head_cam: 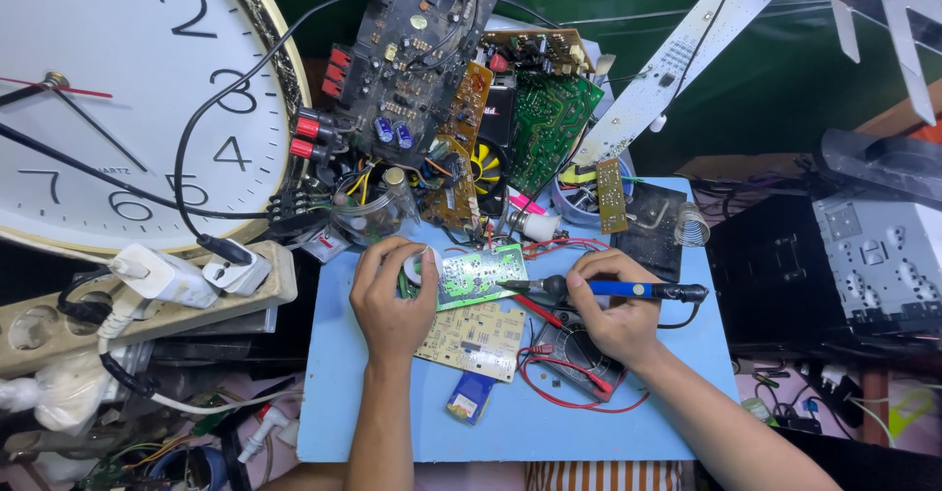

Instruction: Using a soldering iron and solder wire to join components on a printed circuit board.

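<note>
Both forearms bare, reaching up from frame bottom. Left hand (392, 295) w/ fingers curled inward, knuckles up, thumb tucked toward the right, wrist straight. Right hand (616, 305) closed in a pen-style grip, thumb & index pinched together, wrist bent left, forearm angling in from lower right. Hands near each other, apart.

On the blue worktop (392, 422), the left hand (392, 295) pinches the left end of a green circuit board (479, 275), holding it tilted up over a tan circuit board (473, 339) lying flat. The right hand (613, 314) holds a blue-handled soldering iron (608, 289) in a closed grip, its tip touching the green board's right edge. A black multimeter (579, 359) with red leads lies under that hand. Along the far edge, stacked circuit boards (432, 69) pile up. Beyond the left edge sit a wall clock (128, 108) and a power strip (147, 305).
</note>
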